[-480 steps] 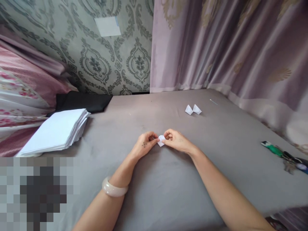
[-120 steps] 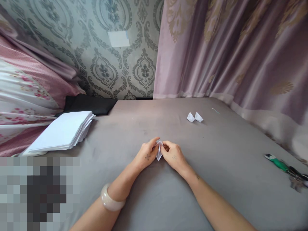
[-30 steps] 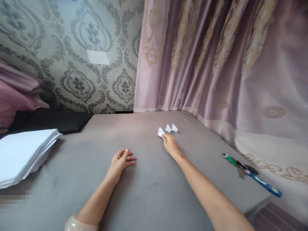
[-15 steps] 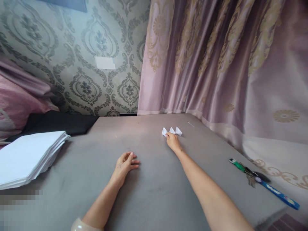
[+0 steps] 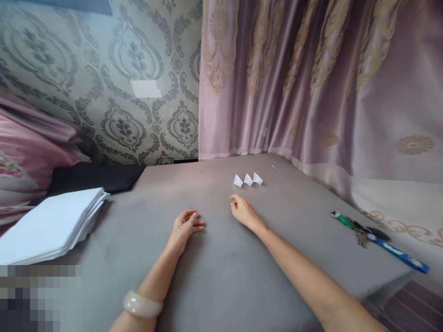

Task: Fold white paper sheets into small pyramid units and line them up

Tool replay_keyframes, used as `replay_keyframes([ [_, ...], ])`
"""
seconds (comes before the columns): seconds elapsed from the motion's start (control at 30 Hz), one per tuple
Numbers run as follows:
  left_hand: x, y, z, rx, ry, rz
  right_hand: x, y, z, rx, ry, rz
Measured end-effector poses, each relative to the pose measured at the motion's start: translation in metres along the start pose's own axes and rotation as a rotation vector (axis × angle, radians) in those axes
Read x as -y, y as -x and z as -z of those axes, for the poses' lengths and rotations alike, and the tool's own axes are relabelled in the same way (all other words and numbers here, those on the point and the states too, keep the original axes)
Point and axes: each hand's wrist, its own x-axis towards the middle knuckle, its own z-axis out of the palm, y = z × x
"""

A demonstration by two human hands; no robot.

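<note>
Three small folded white paper pieces stand in a row toward the back of the grey table: a left paper piece (image 5: pixel 238 180), a middle paper piece (image 5: pixel 248 180) and a right paper piece (image 5: pixel 257 178). Just in front of them, apart from all three, is my right hand (image 5: pixel 243 211), its fingers loosely bent with nothing in them. My left hand (image 5: pixel 187 227) rests over the middle of the table, fingers apart and holding nothing. A pale bangle (image 5: pixel 142 304) circles my left wrist.
To the left a thick stack of white paper (image 5: pixel 55 223) lies by a black folded item (image 5: pixel 98 179). Keys with a blue strap (image 5: pixel 398 253) lie near the right edge. A thin white stick (image 5: pixel 276 168) is at the back, before the pink curtain (image 5: pixel 277 92).
My right hand has let go of the left paper piece and drawn back toward me. All three pieces now stand uncovered. My left hand has hardly moved; the view has shifted slightly.
</note>
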Motion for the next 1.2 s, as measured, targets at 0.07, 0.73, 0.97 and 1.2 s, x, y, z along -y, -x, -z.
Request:
replay_keyframes([
  [0.07,0.003,-0.001,0.001,0.016,-0.017,-0.027,0.017,0.015,-0.008,0.049,-0.011,0.070],
  [0.73,-0.040,0.020,0.091,-0.150,-0.744,-0.348,0.009,0.023,-0.036,-0.028,0.061,0.317],
  [0.97,-0.065,0.038,0.185,-0.442,-0.864,-0.419,0.005,0.020,-0.040,-0.044,0.088,0.315],
  [1.2,-0.101,0.042,0.277,-0.766,-0.882,-0.416,0.003,0.018,-0.042,-0.018,0.089,0.317],
])
